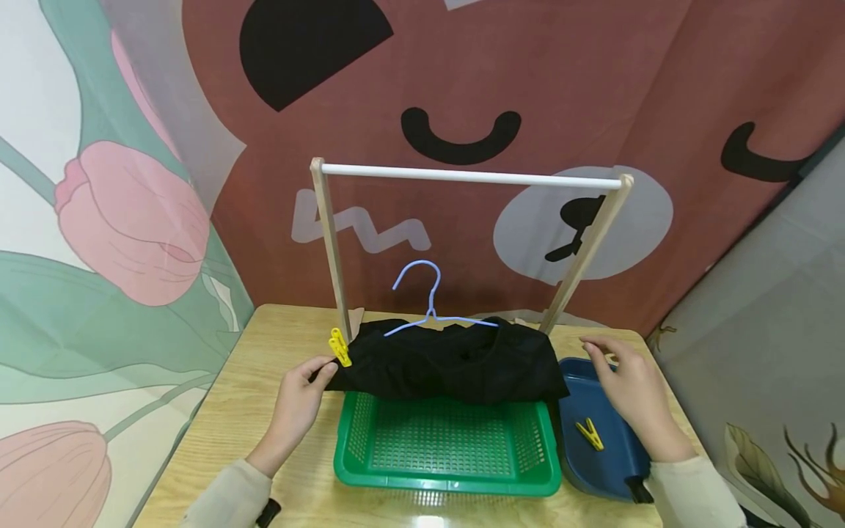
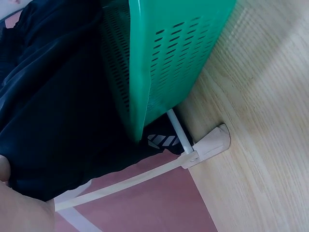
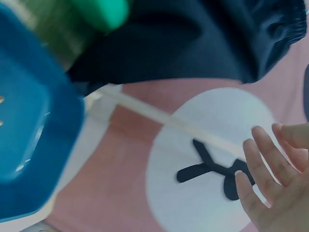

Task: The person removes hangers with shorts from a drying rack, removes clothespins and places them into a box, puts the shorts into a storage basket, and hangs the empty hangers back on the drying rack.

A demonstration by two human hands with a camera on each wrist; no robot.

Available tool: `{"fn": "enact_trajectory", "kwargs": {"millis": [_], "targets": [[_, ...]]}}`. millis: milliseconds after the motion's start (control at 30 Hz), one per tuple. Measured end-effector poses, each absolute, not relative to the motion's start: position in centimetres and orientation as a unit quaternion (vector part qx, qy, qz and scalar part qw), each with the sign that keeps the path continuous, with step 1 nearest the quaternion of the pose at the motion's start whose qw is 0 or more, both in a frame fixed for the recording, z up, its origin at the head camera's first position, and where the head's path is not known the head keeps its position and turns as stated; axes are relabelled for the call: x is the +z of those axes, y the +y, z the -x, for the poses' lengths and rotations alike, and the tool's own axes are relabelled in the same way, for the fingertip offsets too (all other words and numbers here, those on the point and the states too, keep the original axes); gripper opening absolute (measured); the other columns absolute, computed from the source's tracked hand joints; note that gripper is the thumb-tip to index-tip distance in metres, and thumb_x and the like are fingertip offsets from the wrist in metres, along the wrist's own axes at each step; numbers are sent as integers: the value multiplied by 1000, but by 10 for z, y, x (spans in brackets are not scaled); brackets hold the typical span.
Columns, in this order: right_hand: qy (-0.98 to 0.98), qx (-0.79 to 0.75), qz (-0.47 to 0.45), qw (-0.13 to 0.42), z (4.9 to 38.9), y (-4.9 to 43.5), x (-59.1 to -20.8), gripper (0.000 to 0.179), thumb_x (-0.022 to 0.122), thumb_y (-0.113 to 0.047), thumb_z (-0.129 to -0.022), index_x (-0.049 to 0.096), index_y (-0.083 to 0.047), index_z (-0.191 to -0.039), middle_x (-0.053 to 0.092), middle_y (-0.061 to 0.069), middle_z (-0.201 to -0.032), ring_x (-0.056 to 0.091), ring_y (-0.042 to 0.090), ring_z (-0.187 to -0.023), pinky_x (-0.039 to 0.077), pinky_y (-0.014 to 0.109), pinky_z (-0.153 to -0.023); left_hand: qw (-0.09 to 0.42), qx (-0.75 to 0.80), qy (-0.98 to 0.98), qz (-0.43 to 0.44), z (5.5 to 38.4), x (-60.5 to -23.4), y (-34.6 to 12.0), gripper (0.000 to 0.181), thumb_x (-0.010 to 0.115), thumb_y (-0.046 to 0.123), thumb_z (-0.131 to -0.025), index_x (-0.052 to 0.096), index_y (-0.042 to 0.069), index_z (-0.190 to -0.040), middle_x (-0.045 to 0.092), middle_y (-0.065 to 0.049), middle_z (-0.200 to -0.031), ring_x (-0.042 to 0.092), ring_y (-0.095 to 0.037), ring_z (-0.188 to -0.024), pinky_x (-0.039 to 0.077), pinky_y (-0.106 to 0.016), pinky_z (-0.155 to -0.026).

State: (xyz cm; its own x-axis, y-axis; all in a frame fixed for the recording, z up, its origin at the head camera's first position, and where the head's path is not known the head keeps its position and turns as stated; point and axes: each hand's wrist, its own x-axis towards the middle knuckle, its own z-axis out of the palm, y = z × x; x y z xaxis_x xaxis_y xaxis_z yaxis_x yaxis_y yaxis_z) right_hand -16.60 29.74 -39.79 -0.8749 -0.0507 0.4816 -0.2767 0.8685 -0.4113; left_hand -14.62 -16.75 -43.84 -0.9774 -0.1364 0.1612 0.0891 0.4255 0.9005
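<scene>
- Black garment (image 1: 449, 367) lies across the centre of the head frame, its long axis running left to right and nearly level; one end reaches the person's left hand, the other stops beside the blue tray at centre right.
- Left hand (image 1: 300, 396), left of centre, comes up from the lower left with the forearm slanting up and to the right; thumb and forefinger pinch the garment's left corner.
- Right hand (image 1: 630, 385), at centre right, comes from the lower right and points up and to the left; its fingers are loosely bent and hold nothing, apart from the garment. The right wrist view shows those fingers extended at the lower right.
- Blue hanger (image 1: 432, 314) sits at the garment's top edge, hook upward with its mouth turned to the lower left; its arms spread left and right along the cloth.
- Yellow clip (image 1: 339, 347) is on the garment's left end, just above the left fingertips, tilted.
- Green basket (image 1: 449, 485) stands below the garment, lower middle, on the table (image 1: 251, 381).
- Blue tray (image 1: 614, 469), lower right, holds a loose yellow clothespin (image 1: 590, 434).
- White bar (image 1: 472, 176) spans two wooden posts (image 1: 585, 257) above.
</scene>
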Motion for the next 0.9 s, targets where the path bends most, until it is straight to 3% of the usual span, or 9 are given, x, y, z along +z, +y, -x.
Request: {"fn": "enact_trajectory", "kwargs": {"millis": [200,333,500,667,900], "targets": [[-907,244,-138,313,165,273,-382,21,71,-2,-90,73,-4,-111,72,15,-102,66,31,-86,46,34,-63,110,-534,-838,-12,147,-438,-167,20,60,14,-100,73,2,-108,71,-11,-108,64,-27,-106,51,-43,-91],[-894,240,-172,337,162,257,-375,24,75,2,-85,74,-5,-108,72,10,-101,67,28,-90,48,32,-68,114,-533,-838,-9,147,-438,-167,19,60,12,-100,73,2,-107,72,-12,-108,64,-27,-106,51,-45,-91],[-880,245,-212,348,156,237,-369,28,77,3,-82,74,-8,-108,73,7,-101,67,25,-94,51,38,-71,115,-536,-836,-12,146,-439,-167,19,60,11,-99,73,1,-108,72,-13,-109,64,-28,-107,50,-46,-92],[-859,263,-261,352,153,217,-364,32,78,4,-80,74,-10,-108,72,4,-101,66,21,-92,51,34,-74,113,-538,-835,-13,146,-439,-167,20,60,13,-100,73,1,-109,71,-14,-110,64,-29,-109,50,-47,-93],[-847,291,-297,331,149,189,-362,28,77,-1,-83,74,-11,-108,72,2,-103,67,20,-93,53,37,-76,110,-535,-837,-14,146,-438,-166,21,60,13,-100,73,1,-109,71,-13,-111,64,-28,-109,50,-43,-93]]}}
